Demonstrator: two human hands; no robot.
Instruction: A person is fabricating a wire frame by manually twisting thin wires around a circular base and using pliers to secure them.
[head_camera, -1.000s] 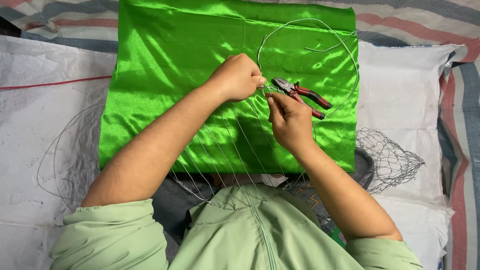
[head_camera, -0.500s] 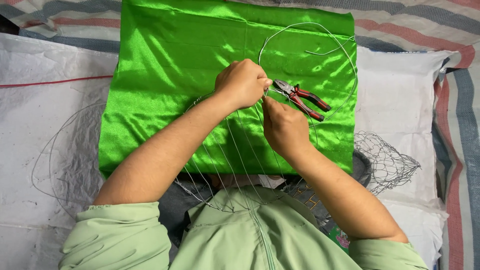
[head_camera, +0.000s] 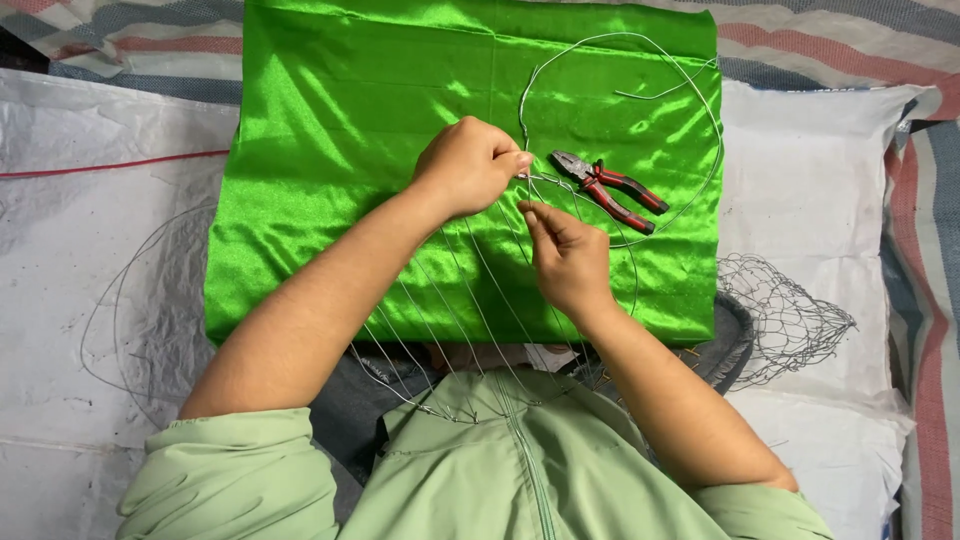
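A shiny green satin cloth (head_camera: 350, 130) lies spread on the floor covering. Over it my left hand (head_camera: 468, 165) is closed on the top of a thin wire frame (head_camera: 470, 290) whose several straight wires fan down toward my lap. My right hand (head_camera: 565, 255) sits just below and to the right, its fingers pinching a wire near the same joint. A loose loop of thin wire (head_camera: 680, 90) arcs over the cloth's right part. Red-handled pliers (head_camera: 610, 190) lie on the cloth, right of my left hand, untouched.
White woven sacking (head_camera: 820, 170) covers the floor on both sides. A piece of wire mesh netting (head_camera: 785, 320) lies at the right by my knee. Another wire ring (head_camera: 110, 310) lies on the sacking at the left. Striped fabric (head_camera: 930, 220) runs along the top and right edges.
Both hands stay at the wire joint; the right hand has slid slightly down and away from the left, with its fingers reset on the wire. The pliers have not moved.
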